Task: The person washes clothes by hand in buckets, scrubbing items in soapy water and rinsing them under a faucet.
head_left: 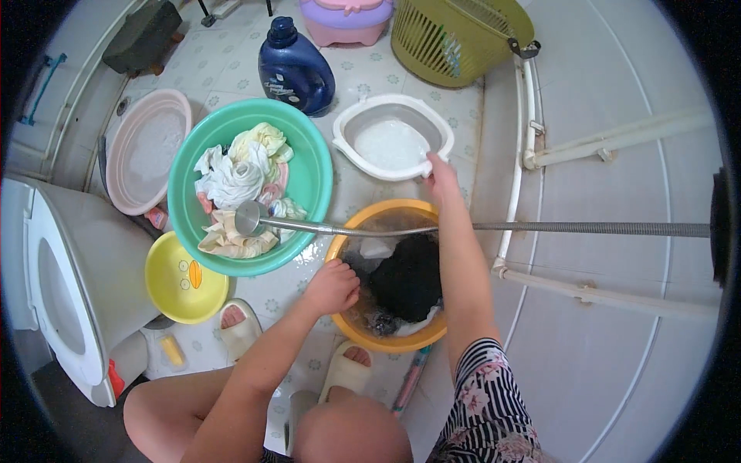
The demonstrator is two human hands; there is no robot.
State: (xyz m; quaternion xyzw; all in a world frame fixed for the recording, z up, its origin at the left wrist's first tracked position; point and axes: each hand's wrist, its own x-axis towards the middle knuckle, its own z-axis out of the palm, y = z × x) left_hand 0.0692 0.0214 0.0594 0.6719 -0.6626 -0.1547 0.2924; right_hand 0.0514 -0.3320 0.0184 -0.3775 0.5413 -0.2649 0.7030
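Note:
My right hand [441,179] grips the near right rim of a small white basin [351,154], which has a grey inside and whitish liquid or suds in its bottom. Below it stands an orange basin [386,343] holding dark, wet cloth [409,279] and some pale fabric in water. My left hand [332,287] is closed at that basin's left rim; what its fingers hold, if anything, is hidden. My right forearm crosses over the orange basin's right side.
A shower head [248,219] rests over laundry in a green basin [318,147]; its metal hose [587,228] runs rightward above the orange basin. Around stand a pink basin [113,166], yellow basin [166,297], blue detergent bottle [297,73], olive basket [428,46] and toilet [116,270].

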